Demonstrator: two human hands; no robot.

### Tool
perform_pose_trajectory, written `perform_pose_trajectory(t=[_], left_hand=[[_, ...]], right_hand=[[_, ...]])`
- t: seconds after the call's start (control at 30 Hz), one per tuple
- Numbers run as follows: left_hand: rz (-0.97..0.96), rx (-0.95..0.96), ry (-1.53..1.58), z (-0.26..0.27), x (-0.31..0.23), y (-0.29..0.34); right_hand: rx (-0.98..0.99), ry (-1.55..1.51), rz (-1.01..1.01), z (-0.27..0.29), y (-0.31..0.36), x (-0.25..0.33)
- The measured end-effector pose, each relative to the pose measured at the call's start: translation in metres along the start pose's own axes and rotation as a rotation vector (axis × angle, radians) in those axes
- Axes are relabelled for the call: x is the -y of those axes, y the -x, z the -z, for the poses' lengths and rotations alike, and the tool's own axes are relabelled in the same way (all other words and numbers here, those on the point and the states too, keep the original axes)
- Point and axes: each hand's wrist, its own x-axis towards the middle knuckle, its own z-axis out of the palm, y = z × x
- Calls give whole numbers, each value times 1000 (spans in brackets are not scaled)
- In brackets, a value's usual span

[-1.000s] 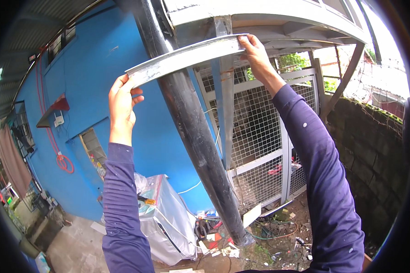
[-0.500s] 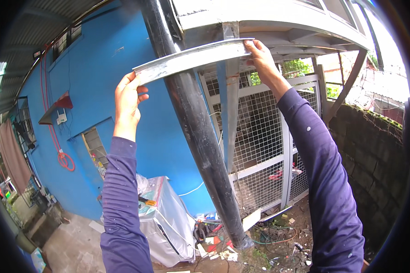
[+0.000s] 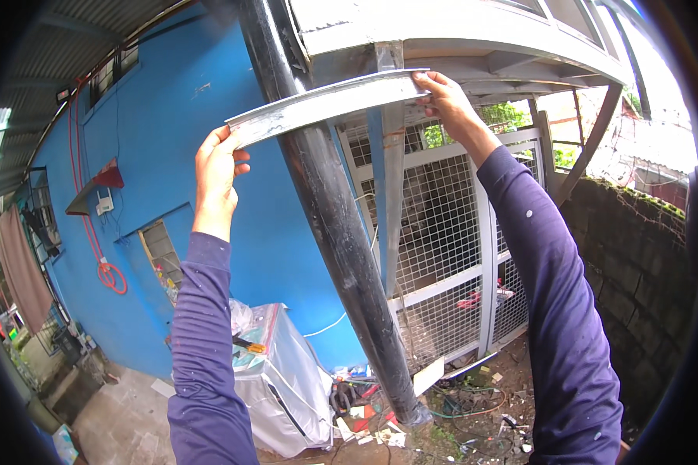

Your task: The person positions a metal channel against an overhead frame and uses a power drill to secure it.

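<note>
A long, pale metal strip [image 3: 329,106] with a raised lip spans the space between my two raised hands. Its left end sits in the pinch of my left hand [image 3: 218,178], whose other fingers are loosely curled. My right hand [image 3: 451,107] grips the far right end, thumb below and fingers over the edge. The strip passes in front of a thick black post [image 3: 337,232] that leans across the view. Whether the strip touches the post cannot be told. Just behind its right half stands a grey metal upright [image 3: 392,178].
A blue wall [image 3: 248,256] rises at left. Below stands a box-like thing under a silvery cover [image 3: 287,387], with an orange-handled tool [image 3: 250,346] on top. A wire-mesh gate [image 3: 434,225] and a block wall [image 3: 620,263] lie to the right. Scraps and cables [image 3: 372,422] litter the ground.
The strip's right end and my right hand have dipped very slightly. My left hand stays nearly in place, and both hands keep their hold.
</note>
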Motion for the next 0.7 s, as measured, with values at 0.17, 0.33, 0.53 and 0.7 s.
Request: perform_pose_trajectory(t=[0.17,0.33,0.53,0.7], left_hand=[[32,8,63,1,1,-2],[42,-65,79,25,-11,-10],[3,-70,161,54,-29,-26],[0,-62,235,65,-29,-49]], right_hand=[[-62,56,-2,0,2,6],[-56,167,75,-18,25,38],[-71,235,222,-44,19,87],[-58,405,370,-56,-23,105]])
